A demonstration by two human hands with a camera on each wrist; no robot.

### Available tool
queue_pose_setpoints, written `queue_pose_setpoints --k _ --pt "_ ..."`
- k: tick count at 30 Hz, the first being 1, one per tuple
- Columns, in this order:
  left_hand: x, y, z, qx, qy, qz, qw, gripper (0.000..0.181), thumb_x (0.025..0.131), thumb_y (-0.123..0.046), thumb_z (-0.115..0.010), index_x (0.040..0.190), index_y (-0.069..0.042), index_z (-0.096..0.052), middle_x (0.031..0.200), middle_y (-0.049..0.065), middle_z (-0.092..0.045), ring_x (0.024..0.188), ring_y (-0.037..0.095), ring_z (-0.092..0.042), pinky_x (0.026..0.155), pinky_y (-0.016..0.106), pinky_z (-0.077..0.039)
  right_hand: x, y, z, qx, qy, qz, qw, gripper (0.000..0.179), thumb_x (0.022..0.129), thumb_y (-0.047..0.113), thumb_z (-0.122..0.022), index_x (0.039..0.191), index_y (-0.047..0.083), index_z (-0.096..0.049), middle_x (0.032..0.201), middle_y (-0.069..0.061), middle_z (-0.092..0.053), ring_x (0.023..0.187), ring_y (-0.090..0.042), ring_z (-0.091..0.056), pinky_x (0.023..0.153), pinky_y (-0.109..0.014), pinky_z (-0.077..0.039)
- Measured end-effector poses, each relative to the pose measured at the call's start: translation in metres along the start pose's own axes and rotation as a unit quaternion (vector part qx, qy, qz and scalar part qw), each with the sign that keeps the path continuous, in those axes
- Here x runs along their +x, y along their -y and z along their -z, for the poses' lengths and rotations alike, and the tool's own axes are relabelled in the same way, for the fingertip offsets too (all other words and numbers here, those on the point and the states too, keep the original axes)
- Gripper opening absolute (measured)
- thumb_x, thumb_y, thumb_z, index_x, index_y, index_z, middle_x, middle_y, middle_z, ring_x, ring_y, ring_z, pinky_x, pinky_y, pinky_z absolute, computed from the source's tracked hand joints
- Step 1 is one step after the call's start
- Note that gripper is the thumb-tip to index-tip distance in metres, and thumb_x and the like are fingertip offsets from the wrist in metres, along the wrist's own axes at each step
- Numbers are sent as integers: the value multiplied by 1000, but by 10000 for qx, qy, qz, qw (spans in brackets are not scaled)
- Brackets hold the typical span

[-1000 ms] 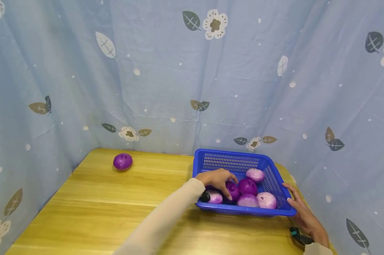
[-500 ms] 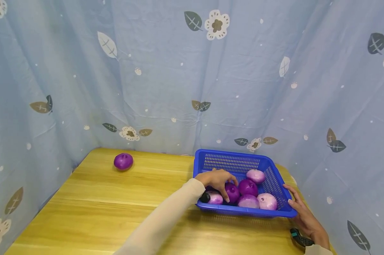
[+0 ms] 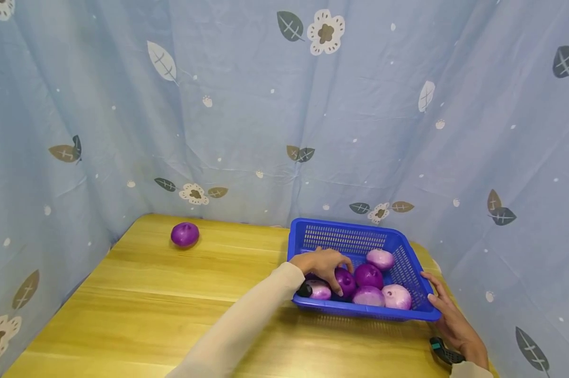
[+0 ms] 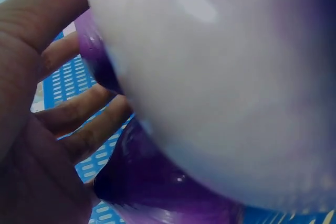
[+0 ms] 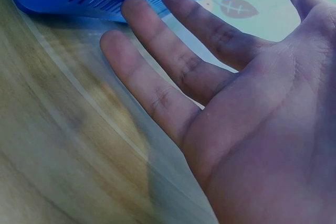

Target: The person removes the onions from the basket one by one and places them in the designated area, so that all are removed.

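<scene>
Several purple and pale purple onions sit in a blue plastic basket [image 3: 341, 224]. My left hand [image 3: 323, 264] reaches over the basket's left end, its thumb and fingers curled round a dark purple onion [image 3: 344, 282]. In the left wrist view a large whitish onion [image 4: 210, 87] fills the right side and hides part of the left hand's grip. My right hand [image 3: 449, 317] is at the basket's right end, with thumb and index fingertip at the rim. In the right wrist view its other fingers [image 5: 163, 45] stretch nearly straight toward the basket's outer wall.
A single purple onion [image 3: 185, 234] lies at the back left of the wooden table [image 3: 137, 310]. A blue curtain [image 3: 246, 105] with leaf and flower prints hangs close behind the table and along both sides.
The head view shifts slightly. Both hands stay at the basket, and the left fingers make only small movements around the dark purple onion.
</scene>
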State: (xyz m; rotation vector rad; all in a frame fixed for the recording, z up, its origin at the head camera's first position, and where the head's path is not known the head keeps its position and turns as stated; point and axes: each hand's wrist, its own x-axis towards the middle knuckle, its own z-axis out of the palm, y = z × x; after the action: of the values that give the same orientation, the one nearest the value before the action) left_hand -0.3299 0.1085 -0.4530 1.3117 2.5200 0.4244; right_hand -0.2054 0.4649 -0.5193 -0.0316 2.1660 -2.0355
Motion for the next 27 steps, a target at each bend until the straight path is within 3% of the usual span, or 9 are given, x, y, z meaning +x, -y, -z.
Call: queue_pose_setpoints --k 3,6,12,18,24,27 --pt "-2 0 0 94 123 69 9999 71 70 -44 -95 131 -28 -66 118 -11 -66 110 6 -56 102 48 -38 2 -1 -1 -18 21 -17 10000 57 109 36 -41 159 46 -16 161 -23 -2 108 -1 -61 90 -31 -56" --pt "-3 1 -1 193 159 80 9997 74 69 -45 -96 133 -28 -65 122 -11 -65 113 7 -55 105 54 -36 3 -2 -2 3 81 -22 10000 57 109 37 -41 159 48 -16 162 -23 -1 109 -1 -61 90 -31 -56" --pt "-2 2 0 424 12 16 9991 70 68 -46 -96 130 -29 -68 115 -13 -66 105 5 -55 92 44 -39 5 -1 1 68 279 162 9995 55 110 31 -38 159 44 -17 149 -3 -23 112 -3 -62 91 -31 -56" --pt "-3 0 4 543 -361 78 9978 67 67 -46 -96 126 -30 -68 108 -11 -65 103 5 -55 91 42 -41 7 1 1 65 339 181 9992 57 111 30 -39 161 42 -15 155 -10 -13 113 -2 -61 91 -31 -55" --pt "-2 -5 10 308 -734 -34 9968 69 72 -45 -93 132 -27 -66 117 -8 -66 108 6 -55 82 34 -41 1 -3 8 230 445 127 9987 55 111 28 -37 159 44 -16 138 12 -34 114 -7 -63 92 -36 -56" --pt "-3 -5 18 215 -871 -149 9959 69 74 -45 -92 134 -25 -65 121 -6 -66 110 8 -54 83 33 -43 2 -1 8 148 374 55 9992 55 111 29 -39 158 46 -16 137 11 -34 112 -7 -63 92 -36 -57"
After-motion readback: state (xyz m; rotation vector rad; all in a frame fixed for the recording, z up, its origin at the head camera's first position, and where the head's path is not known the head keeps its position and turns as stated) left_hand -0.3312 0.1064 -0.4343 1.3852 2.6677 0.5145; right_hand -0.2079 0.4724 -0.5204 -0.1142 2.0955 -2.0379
